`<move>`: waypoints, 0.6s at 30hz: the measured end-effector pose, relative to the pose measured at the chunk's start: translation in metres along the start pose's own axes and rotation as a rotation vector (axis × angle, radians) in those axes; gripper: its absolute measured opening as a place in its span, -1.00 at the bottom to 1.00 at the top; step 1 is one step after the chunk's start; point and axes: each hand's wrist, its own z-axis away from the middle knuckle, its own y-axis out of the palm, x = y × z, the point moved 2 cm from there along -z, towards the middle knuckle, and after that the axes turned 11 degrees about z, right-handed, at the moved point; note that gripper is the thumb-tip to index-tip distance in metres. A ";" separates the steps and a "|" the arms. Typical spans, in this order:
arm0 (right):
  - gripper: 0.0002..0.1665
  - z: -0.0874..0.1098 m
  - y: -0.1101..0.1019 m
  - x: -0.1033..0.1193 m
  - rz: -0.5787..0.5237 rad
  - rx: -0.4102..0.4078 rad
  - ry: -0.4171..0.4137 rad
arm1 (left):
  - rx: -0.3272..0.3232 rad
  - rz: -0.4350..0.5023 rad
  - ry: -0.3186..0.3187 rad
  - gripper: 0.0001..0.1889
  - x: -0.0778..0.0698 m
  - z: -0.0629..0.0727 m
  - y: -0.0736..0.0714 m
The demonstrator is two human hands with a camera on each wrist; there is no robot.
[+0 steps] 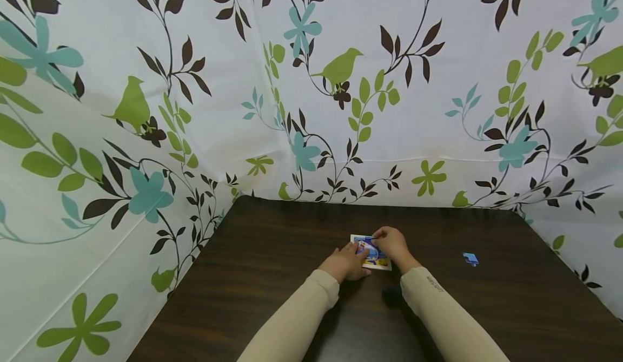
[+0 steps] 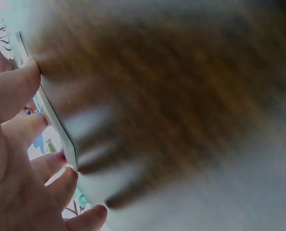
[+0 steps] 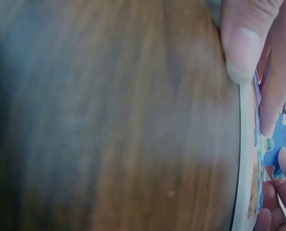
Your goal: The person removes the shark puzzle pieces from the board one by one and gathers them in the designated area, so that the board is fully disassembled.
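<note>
A small jigsaw puzzle board (image 1: 383,265) with a white border and a colourful picture lies on the table. On its left side rests my left hand (image 1: 345,263), fingers spread over the border and picture; its fingers (image 2: 53,166) touch the board's edge in the left wrist view. At the upper right part of the board, my right hand (image 1: 391,243) has its fingers bent and pinches at the picture. A blue puzzle piece (image 3: 279,137) stands tilted by the fingertips in the right wrist view. Fingers partly hide that piece and the board.
One loose blue puzzle piece (image 1: 470,258) lies on the dark wood-grain table (image 1: 272,243), to the right of the board. A dark object (image 1: 391,295) sits under the right wrist. Printed fabric (image 1: 340,151) with leaves and birds hangs around the table's far and side edges.
</note>
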 end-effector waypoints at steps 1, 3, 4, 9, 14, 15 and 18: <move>-0.88 0.000 0.000 0.000 -0.007 0.004 0.004 | 0.002 0.001 -0.002 -0.31 0.000 0.000 0.000; -0.87 0.000 0.000 -0.002 -0.037 0.009 0.027 | 0.009 0.004 -0.004 -0.31 0.000 0.001 -0.001; -0.86 0.000 -0.001 -0.003 -0.057 0.011 0.040 | 0.011 0.006 -0.004 -0.31 -0.001 0.001 -0.002; -0.79 -0.002 -0.008 -0.012 -0.167 0.006 0.091 | 0.018 0.011 -0.007 -0.31 -0.002 0.002 -0.003; -0.71 -0.003 -0.036 -0.037 -0.152 -0.027 0.075 | 0.006 0.019 -0.012 -0.31 -0.002 0.004 -0.003; -0.69 -0.001 -0.045 -0.044 -0.135 -0.031 0.066 | 0.004 0.019 -0.013 -0.31 -0.002 0.004 -0.003; -0.63 0.003 -0.074 -0.073 -0.063 -0.040 0.050 | 0.000 0.027 -0.011 -0.31 -0.002 0.005 -0.002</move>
